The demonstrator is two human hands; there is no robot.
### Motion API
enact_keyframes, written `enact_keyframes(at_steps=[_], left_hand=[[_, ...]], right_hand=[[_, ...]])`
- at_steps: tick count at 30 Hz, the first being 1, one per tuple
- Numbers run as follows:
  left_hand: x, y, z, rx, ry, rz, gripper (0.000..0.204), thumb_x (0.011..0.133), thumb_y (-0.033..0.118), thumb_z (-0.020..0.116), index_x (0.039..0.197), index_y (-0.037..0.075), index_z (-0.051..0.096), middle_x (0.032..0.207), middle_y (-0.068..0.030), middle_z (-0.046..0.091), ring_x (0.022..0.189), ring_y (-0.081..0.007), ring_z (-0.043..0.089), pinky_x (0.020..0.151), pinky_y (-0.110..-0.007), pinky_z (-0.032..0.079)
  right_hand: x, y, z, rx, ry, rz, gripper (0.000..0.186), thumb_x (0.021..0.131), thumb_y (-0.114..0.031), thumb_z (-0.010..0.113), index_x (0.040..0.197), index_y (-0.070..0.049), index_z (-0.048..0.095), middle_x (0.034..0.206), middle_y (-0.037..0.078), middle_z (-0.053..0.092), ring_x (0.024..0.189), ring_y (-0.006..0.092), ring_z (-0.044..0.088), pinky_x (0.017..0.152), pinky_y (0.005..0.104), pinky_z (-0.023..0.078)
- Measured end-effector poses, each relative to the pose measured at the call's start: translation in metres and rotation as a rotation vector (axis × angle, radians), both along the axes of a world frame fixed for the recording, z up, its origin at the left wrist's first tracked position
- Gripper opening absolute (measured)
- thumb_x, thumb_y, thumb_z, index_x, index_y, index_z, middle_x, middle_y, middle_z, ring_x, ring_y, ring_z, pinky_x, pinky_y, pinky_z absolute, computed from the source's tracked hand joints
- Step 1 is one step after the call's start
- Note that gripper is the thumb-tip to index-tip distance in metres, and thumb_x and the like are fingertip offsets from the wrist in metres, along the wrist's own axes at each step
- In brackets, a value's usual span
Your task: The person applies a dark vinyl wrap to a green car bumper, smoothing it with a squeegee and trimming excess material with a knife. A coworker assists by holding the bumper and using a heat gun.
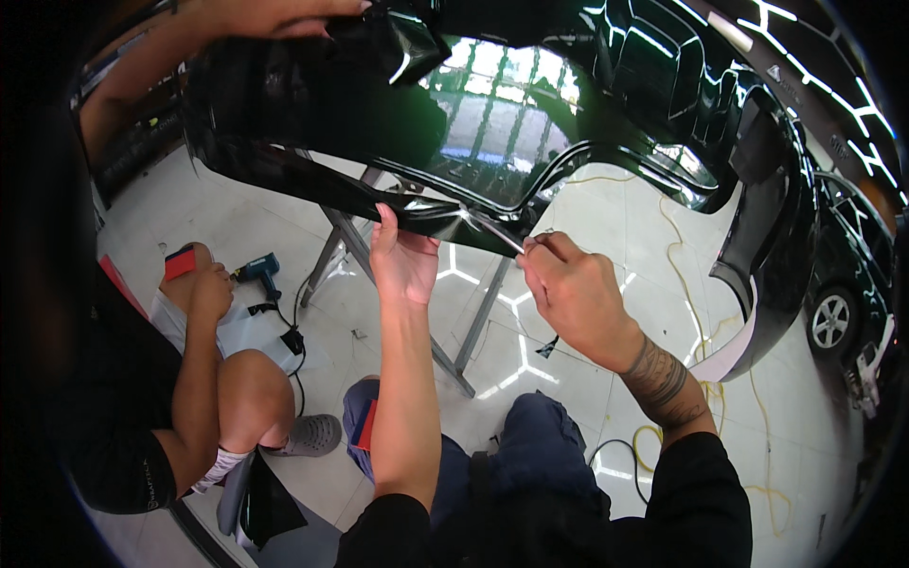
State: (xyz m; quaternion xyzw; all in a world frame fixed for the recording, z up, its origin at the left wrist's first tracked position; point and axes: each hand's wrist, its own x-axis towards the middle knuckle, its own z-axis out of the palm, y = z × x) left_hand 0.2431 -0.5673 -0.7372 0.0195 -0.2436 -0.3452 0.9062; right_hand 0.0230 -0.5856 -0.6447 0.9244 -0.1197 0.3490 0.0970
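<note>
A glossy dark green bumper-like car panel point(312, 114) with cut-outs spans the upper part of the view, a creased, shiny strip of film point(436, 210) along its near lower edge. My left hand point(405, 260) grips that edge, thumb on the front side and fingers partly hidden behind it. My right hand point(575, 289) is closed round a slim silver tool point(496, 233); its tip reaches the creased strip just right of my left hand. The exact kind of tool cannot be made out.
Grey metal stand legs point(355, 241) support the panel. At left a seated co-worker's hand point(213, 289) is near a teal heat gun point(260, 273) with a black cord. Another person's arm point(189, 38) reaches over the panel's far side. Yellow cord point(674, 246) trails across the floor; a dark car point(847, 275) stands right.
</note>
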Motion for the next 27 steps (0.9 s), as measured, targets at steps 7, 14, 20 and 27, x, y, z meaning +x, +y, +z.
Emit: enact_keyframes(at_steps=[7, 14, 20, 27], left_hand=[[-0.011, 0.004, 0.007, -0.025, 0.051, -0.001, 0.025, 0.096, 0.031, 0.056, 0.111, 0.011, 0.056, 0.109, -0.0059, 0.064, 0.101, -0.0228, 0.061, 0.085, -0.041, 0.051], [-0.025, -0.002, 0.018, 0.101, 0.118, 0.216, 0.019, 0.095, 0.020, 0.060, 0.112, 0.012, 0.055, 0.106, -0.0027, 0.062, 0.096, -0.0146, 0.060, 0.083, -0.031, 0.049], [-0.048, -0.006, 0.028, 0.276, 0.096, 0.383, 0.024, 0.094, 0.015, 0.061, 0.117, 0.010, 0.054, 0.111, -0.0006, 0.059, 0.097, -0.0128, 0.058, 0.083, -0.032, 0.045], [-0.094, -0.008, 0.014, 0.272, 0.006, 0.125, 0.010, 0.094, 0.020, 0.063, 0.095, 0.011, 0.061, 0.090, 0.0020, 0.065, 0.084, -0.0098, 0.057, 0.079, -0.032, 0.043]], right_hand=[[-0.015, -0.005, 0.003, -0.013, 0.009, 0.006, 0.009, 0.084, -0.006, 0.067, 0.087, 0.000, 0.061, 0.087, 0.013, 0.065, 0.060, 0.0316, 0.062, 0.052, 0.0371, 0.051], [-0.023, -0.007, 0.011, -0.025, 0.100, -0.050, 0.009, 0.087, -0.008, 0.064, 0.089, 0.000, 0.061, 0.087, 0.012, 0.064, 0.058, 0.0298, 0.061, 0.051, 0.0363, 0.049], [-0.021, -0.007, 0.012, -0.049, 0.124, -0.069, 0.010, 0.087, -0.009, 0.064, 0.091, 0.000, 0.061, 0.084, 0.012, 0.063, 0.057, 0.0303, 0.060, 0.050, 0.0373, 0.048], [-0.021, -0.003, 0.018, -0.041, 0.169, -0.059, 0.009, 0.078, -0.003, 0.061, 0.083, 0.001, 0.055, 0.075, 0.016, 0.058, 0.053, 0.0320, 0.060, 0.048, 0.0403, 0.048]])
